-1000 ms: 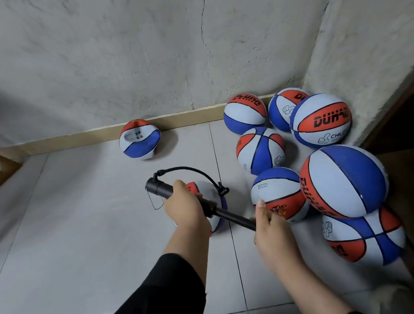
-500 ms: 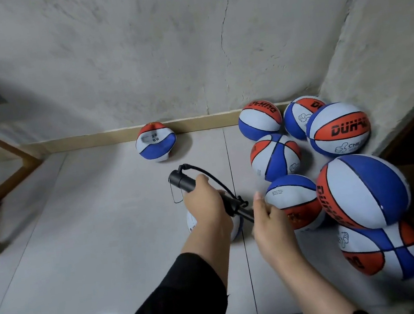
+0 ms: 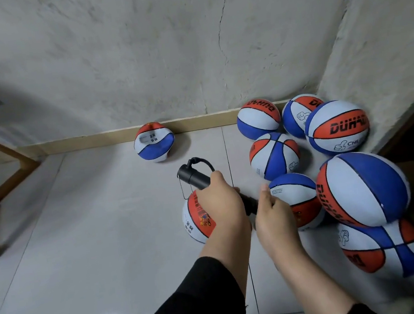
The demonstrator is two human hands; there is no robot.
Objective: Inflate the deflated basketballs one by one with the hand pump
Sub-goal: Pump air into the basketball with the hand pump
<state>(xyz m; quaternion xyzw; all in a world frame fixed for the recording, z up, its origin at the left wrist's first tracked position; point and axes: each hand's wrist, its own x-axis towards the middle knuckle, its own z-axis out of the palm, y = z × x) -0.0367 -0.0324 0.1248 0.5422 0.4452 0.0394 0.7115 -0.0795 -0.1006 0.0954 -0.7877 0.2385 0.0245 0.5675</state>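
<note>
The left hand (image 3: pixel 220 202) is wrapped around the black barrel of the hand pump (image 3: pixel 198 178), fingers clenched on it, with the barrel's far end tilted up and to the left; the right hand (image 3: pixel 273 214) is curled around the pump's handle end, which is mostly hidden inside the grip, and the two hands sit close together with only a short stretch of dark shaft showing between them; a thin black hose (image 3: pixel 201 160) loops out of the barrel's far end and curves back behind the left hand; directly below the left hand lies the ball being pumped (image 3: pixel 195 221), red, white and blue, resting on the tiled floor (image 3: pixel 80 237) and partly covered by the wrist; where the hose meets it cannot be seen; a flattened, dented ball (image 3: pixel 154 143) lies by itself against the skirting board (image 3: pixel 81 143); a cluster of round balls (image 3: pixel 361 187) fills the corner to the right, one of them touching the right hand's side; both forearms reach in from below, the left in a black sleeve (image 3: pixel 193 307).
</note>
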